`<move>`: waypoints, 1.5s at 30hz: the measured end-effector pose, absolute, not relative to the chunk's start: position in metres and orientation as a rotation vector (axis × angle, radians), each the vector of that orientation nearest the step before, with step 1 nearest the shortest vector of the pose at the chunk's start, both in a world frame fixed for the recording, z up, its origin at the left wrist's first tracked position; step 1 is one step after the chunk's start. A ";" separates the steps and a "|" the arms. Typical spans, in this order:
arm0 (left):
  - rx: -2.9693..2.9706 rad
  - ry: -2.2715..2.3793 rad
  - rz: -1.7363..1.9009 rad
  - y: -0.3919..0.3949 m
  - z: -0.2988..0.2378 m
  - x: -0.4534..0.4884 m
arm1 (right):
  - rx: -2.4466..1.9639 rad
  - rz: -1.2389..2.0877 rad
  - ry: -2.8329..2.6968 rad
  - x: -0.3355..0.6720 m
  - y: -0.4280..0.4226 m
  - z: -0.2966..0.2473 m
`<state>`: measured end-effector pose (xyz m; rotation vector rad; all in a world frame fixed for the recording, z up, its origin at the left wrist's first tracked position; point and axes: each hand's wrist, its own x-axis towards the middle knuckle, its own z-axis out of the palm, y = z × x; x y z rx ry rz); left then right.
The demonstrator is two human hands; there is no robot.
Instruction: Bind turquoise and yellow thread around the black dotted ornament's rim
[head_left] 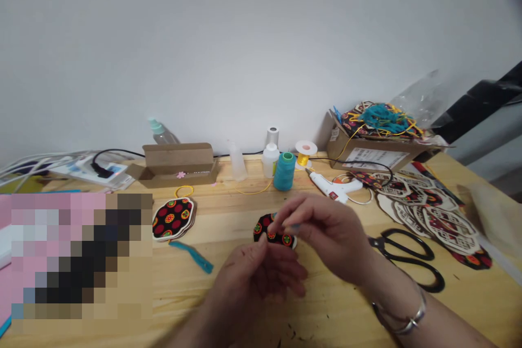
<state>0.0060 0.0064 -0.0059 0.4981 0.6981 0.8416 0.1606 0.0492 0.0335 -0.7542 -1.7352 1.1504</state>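
Observation:
My left hand [253,272] is closed on the edge of a small black fabric patch [261,227] with red, green and orange flower circles. Its thumb presses on the front of the patch. Right above it, my right hand [330,228] has thumb and forefinger pinched together, hiding the patch's upper right part. A speck of teal shows at those fingertips, too small to name. To the left lies a stack of similar patches [173,219] with a yellow cord loop [184,191] at its top and a teal tassel [193,258] below.
Black-handled scissors [432,281] lie beside my right wrist. Behind stand a teal thread cone [284,174], a yellow cord spool [303,159], white bottles and a glue gun [334,187]. Cut-out pieces [448,223] and a full cardboard box [379,155] are at right, an open box [179,160] at left.

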 end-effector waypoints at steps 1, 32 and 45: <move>0.436 0.667 0.876 0.009 -0.006 0.006 | -0.716 1.146 -1.896 0.160 0.047 0.034; 0.396 0.865 1.017 0.019 -0.014 0.003 | -0.071 1.228 -2.981 0.134 0.027 0.013; 0.567 1.064 1.007 0.015 -0.017 0.004 | -1.270 1.748 -1.759 0.158 0.064 0.011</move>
